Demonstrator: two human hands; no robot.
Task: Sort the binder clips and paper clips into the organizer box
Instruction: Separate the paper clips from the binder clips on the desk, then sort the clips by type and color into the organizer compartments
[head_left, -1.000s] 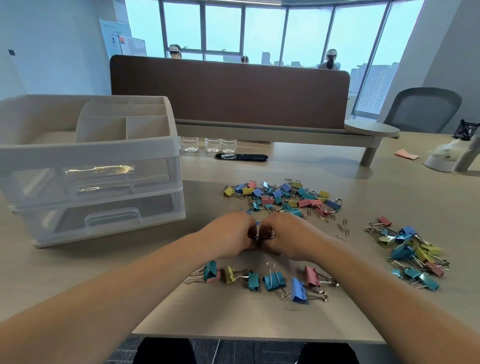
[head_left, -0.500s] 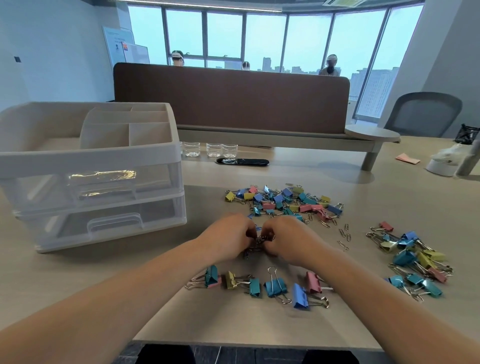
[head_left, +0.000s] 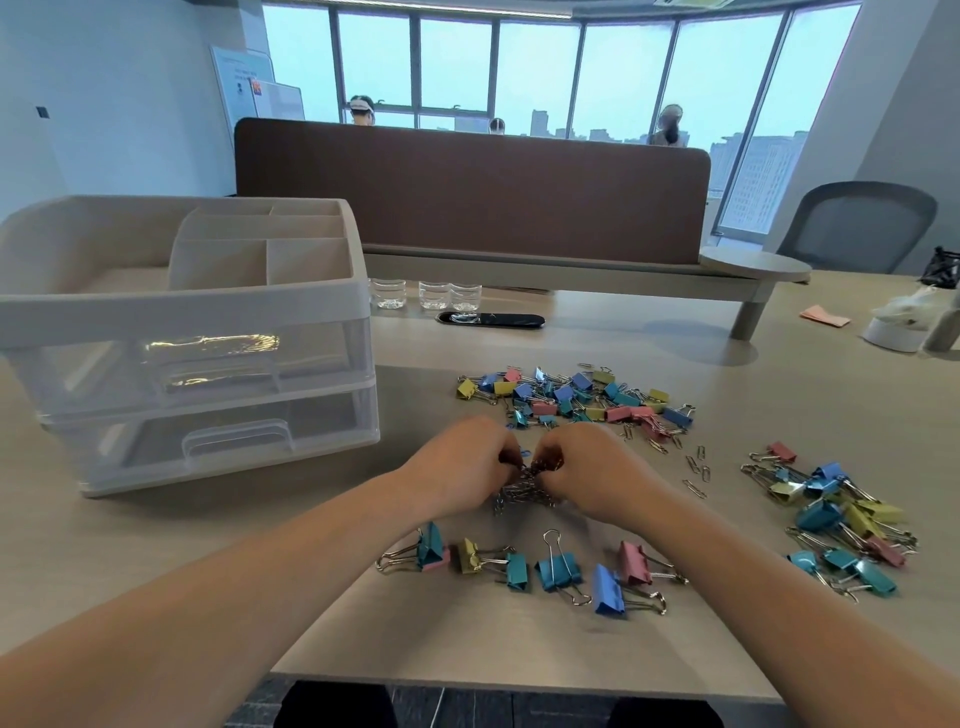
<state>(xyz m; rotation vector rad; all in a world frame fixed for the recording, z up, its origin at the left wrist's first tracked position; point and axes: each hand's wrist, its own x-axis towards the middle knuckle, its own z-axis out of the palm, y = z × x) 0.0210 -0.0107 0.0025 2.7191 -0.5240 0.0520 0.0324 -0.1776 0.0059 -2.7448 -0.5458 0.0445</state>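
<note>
At the centre of the frame the left grip (head_left: 462, 467) and the right grip (head_left: 587, 467) meet over the bench (head_left: 519, 644). The fingers of both are curled round a tangled bunch of paper clips (head_left: 524, 488), silver wire that spills out below the knuckles. Whether the bunch touches the bench top cannot be told. Just behind the hands lies a mixed pile of binder clips (head_left: 571, 397) in blue, yellow, pink and teal, with a few loose paper clips (head_left: 696, 467) trailing off its right side. A row of larger binder clips (head_left: 530, 564) lies below the hands, near the bench's front edge, and a second heap of binder clips (head_left: 831, 514) sits at the right. The organizer box (head_left: 182, 322) stands at the left, well apart from the hands, with both clear drawers closed and its open top compartments facing up.
</note>
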